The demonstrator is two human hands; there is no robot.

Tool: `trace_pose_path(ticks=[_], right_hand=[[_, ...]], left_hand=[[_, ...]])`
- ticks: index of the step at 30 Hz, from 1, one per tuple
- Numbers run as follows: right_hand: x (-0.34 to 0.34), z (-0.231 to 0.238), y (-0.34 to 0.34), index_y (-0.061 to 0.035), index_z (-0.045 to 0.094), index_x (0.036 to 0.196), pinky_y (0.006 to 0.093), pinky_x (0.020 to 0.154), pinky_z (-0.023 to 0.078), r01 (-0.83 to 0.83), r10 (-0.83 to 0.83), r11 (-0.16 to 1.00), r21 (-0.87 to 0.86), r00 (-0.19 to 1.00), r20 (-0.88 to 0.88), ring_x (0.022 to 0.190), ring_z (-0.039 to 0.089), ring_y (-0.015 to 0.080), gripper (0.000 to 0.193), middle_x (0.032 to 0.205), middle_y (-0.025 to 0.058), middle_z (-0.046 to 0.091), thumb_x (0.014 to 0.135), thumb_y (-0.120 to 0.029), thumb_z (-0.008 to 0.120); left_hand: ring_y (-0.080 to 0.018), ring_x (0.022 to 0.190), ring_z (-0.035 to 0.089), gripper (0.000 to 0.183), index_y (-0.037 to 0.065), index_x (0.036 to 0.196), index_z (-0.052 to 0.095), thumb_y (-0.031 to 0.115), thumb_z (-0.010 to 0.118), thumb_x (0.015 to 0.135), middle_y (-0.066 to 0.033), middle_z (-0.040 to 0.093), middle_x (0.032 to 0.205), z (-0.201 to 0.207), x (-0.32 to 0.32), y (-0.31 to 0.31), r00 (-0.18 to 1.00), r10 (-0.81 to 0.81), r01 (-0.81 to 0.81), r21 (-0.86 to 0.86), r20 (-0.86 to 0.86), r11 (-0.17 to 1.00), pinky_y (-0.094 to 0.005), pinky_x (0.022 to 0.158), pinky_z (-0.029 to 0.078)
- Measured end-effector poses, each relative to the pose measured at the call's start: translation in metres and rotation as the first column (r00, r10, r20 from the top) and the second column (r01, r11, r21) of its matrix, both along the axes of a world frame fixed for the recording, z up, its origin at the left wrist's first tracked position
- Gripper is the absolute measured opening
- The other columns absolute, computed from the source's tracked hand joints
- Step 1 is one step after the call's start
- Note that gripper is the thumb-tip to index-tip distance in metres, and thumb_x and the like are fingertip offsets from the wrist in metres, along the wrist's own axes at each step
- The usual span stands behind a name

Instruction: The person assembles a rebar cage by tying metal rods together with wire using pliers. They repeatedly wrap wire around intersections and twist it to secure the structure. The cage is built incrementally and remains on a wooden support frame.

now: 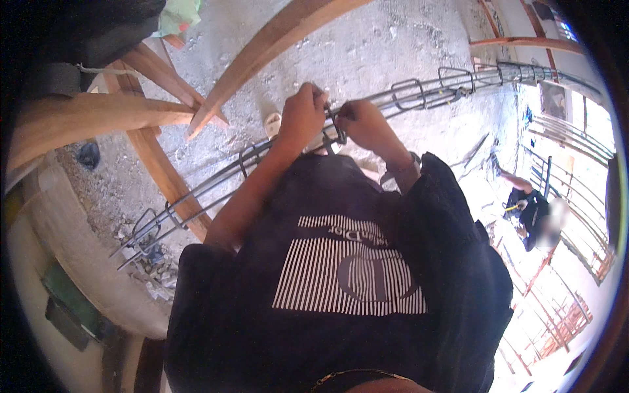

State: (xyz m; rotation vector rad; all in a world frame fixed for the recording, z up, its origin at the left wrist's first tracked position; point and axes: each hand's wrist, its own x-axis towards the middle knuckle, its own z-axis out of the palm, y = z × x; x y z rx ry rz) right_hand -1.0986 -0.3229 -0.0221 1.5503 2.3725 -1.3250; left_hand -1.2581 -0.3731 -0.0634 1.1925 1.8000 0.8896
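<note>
A long steel rebar cage crosses in front of me from the lower left to the upper right, with bent stirrups spaced along its bars. My left hand is closed at the middle of the cage, thumb and fingers pinched together above the bars. Close by on its right, my right hand is also closed, its curled fingertips against a dark stirrup. Whatever is between the fingers of either hand is too small or hidden to make out. A sandal shows on the floor just beyond the bars.
Thick wooden beams lean and cross at the upper left. Rubble lies by the cage's lower left end. At the right, another person crouches near racks of long rods. Bare concrete floor stretches beyond the cage.
</note>
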Motion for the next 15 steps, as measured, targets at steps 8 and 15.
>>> trace_pose_path(ticks=[8,15], right_hand=[[0.001,-0.003,-0.004,0.0028,0.069,0.083,0.051,0.077,0.051,0.065,-0.065,0.998,0.004,0.996,-0.065,0.084,0.064,0.046,0.027,0.085,0.0267,0.067,0.082,-0.022,0.061],[-0.017,0.003,0.013,0.0047,0.067,0.079,0.0518,0.075,0.051,-0.14,0.13,0.986,0.087,0.985,0.11,0.082,0.065,0.0475,0.023,0.082,0.0298,0.065,0.082,-0.016,0.058]], left_hand=[[-0.0419,0.083,0.068,0.021,0.0,0.097,0.057,0.021,0.061,0.096,-0.0209,0.07,0.084,-0.009,0.002,-0.001,0.996,-0.002,0.008,0.064,-0.092,0.998,-0.049,0.073,0.052],[-0.0451,0.081,0.067,0.02,0.0,0.097,0.057,0.019,0.061,0.095,-0.023,0.068,0.079,-0.009,0.005,0.003,0.993,-0.005,0.016,0.086,-0.118,0.996,-0.054,0.073,0.051]])
